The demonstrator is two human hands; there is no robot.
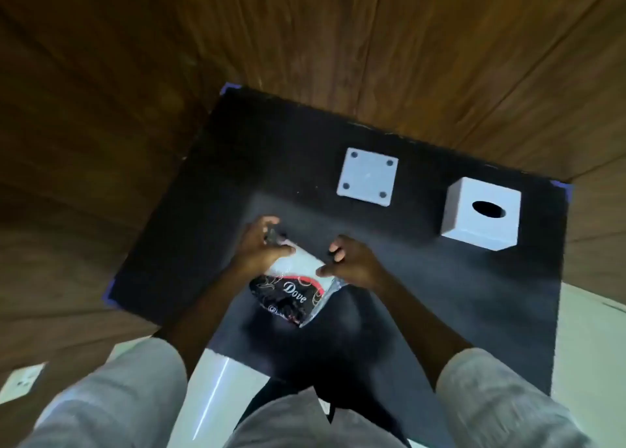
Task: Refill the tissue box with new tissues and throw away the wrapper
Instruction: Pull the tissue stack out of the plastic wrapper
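Two hands work over a dark table [440, 278], both on a pack [298, 285] of tissues in a black plastic wrapper with red trim and pale lettering. The left hand [261, 248] has its grip closed on the far end of the pack, where the wrapper looks torn and bunched, though blur hides just how the fingers lie. The right hand [352, 261] pinches the wrapper at the pack's right edge, thumb against curled fingers, with white tissue showing between the two hands. The pack is raised a little over the near middle of the table, tilted, its printed end towards the person. Farther back and to the right stands the white box [481, 214], upright, its oval slot dark and nothing poking from it. Left of it, well apart from it, lies a square white base [367, 176] with four dots at its corners, probably the box's bottom plate. By my reading the step in hand is opening the wrapper. The pack should be light and soft, yielding under any squeeze, and the film slippery and crinkly, so a firm pinch on the torn edge suits it better than a flat press. Once free, the tissues will be floppy and prone to fan apart; holding the stack by its sides would keep it together.
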